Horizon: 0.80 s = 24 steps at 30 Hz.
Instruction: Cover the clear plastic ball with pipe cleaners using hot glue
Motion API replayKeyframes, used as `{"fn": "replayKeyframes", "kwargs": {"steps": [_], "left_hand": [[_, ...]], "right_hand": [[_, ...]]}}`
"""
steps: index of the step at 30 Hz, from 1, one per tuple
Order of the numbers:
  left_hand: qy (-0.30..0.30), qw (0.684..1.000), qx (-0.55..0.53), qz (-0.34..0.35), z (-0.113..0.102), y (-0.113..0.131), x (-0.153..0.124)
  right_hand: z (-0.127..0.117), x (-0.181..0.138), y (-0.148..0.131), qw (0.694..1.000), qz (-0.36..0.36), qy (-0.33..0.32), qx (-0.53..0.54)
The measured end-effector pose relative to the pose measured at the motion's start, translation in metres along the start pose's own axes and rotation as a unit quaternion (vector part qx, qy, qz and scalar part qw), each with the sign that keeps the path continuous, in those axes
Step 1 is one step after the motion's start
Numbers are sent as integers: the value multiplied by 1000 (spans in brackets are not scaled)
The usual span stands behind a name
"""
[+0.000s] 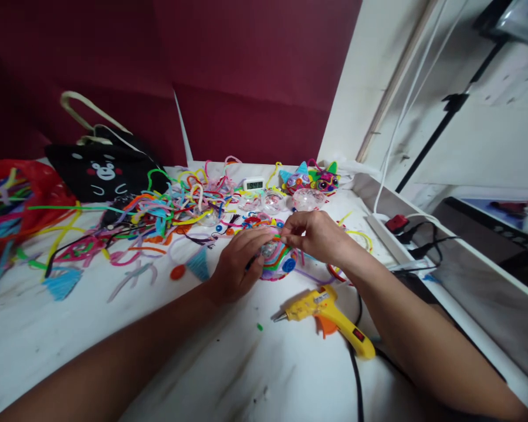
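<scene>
My left hand (240,261) is wrapped around a small round craft piece (278,262) covered in coloured pipe cleaners, which rests on the white table (114,328). My right hand (314,234) pinches a pipe cleaner at the top of the same piece, fingertips meeting the left hand's. A yellow glue gun (328,313) lies just in front of my hands, nozzle pointing left, its black cord running toward me.
A tangle of loose pipe cleaners (158,214) spreads across the left and middle. Clear plastic domes (308,199), a small digital clock (254,184) and a finished colourful cat-eared piece (310,177) stand behind. A black bear-face bag (103,170), red bag (26,193), and power strip (389,231) are near.
</scene>
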<state>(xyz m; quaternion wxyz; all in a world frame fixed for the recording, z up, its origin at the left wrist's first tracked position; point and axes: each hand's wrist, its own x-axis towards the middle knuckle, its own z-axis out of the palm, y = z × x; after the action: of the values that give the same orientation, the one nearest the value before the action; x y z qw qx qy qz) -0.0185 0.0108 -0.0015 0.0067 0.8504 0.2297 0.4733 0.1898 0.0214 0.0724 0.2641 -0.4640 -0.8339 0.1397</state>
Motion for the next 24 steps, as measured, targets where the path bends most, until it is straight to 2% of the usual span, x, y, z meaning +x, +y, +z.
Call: {"fn": "replayKeyframes", "kwargs": {"steps": [4, 12, 18, 24], "left_hand": [[-3, 1000, 14, 10, 0, -1, -2], [-20, 999, 45, 22, 0, -1, -3], [-33, 999, 32, -6, -1, 2, -3], [3, 997, -5, -78, -1, -2, -8]], "right_hand": [[1, 1, 2, 999, 26, -16, 21], [2, 5, 6, 997, 45, -7, 62], [0, 9, 11, 990, 76, -16, 116], [3, 10, 16, 975, 104, -23, 197]]}}
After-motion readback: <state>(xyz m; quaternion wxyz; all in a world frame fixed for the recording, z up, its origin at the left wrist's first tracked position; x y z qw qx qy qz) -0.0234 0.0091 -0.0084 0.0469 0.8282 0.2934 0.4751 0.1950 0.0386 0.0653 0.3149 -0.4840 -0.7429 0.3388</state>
